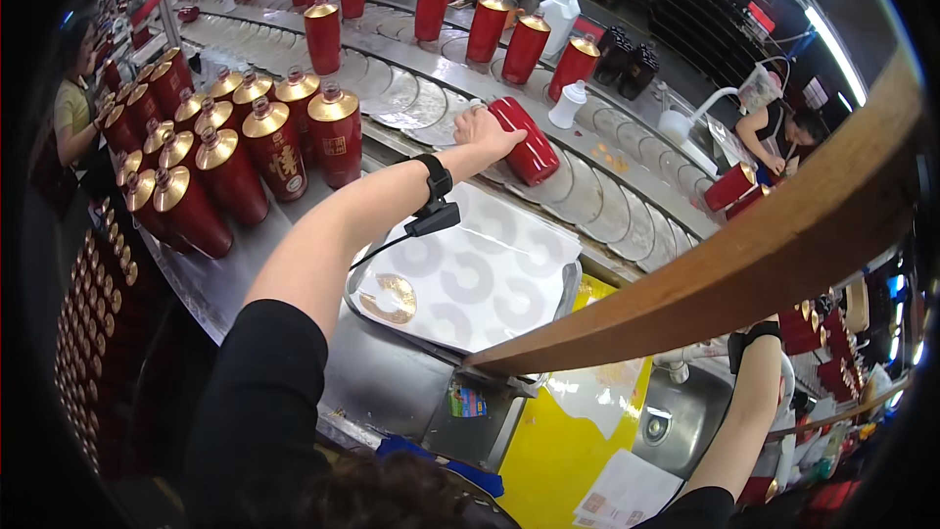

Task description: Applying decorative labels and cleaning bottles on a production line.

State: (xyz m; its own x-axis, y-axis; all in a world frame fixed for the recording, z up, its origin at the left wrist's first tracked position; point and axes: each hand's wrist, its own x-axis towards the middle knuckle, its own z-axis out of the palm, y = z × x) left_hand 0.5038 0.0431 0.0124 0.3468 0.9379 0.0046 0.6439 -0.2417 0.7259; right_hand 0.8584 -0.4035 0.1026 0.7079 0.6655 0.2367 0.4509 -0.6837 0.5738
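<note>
My left hand (482,135) is closed round a glossy red bottle (529,145), its thumb along the bottle's side. The bottle lies tilted over the overlapping grey plates of the conveyor (578,188). Below that arm, a white sheet (480,269) with grey ring shapes lies on a tray; one gold ring-shaped label (389,298) shows at its near left. My right forearm (749,411) reaches up past the sink. A wooden beam (705,274) hides my right hand and its fingers, so what it touches cannot be seen.
Many gold-shouldered red bottles (274,152) crowd the metal table at left. More red bottles (487,29), a white jug (558,24) and a small white bottle (568,105) stand along the conveyor. A yellow board (558,451) adjoins the steel sink (685,421). Other people sit at far left and right.
</note>
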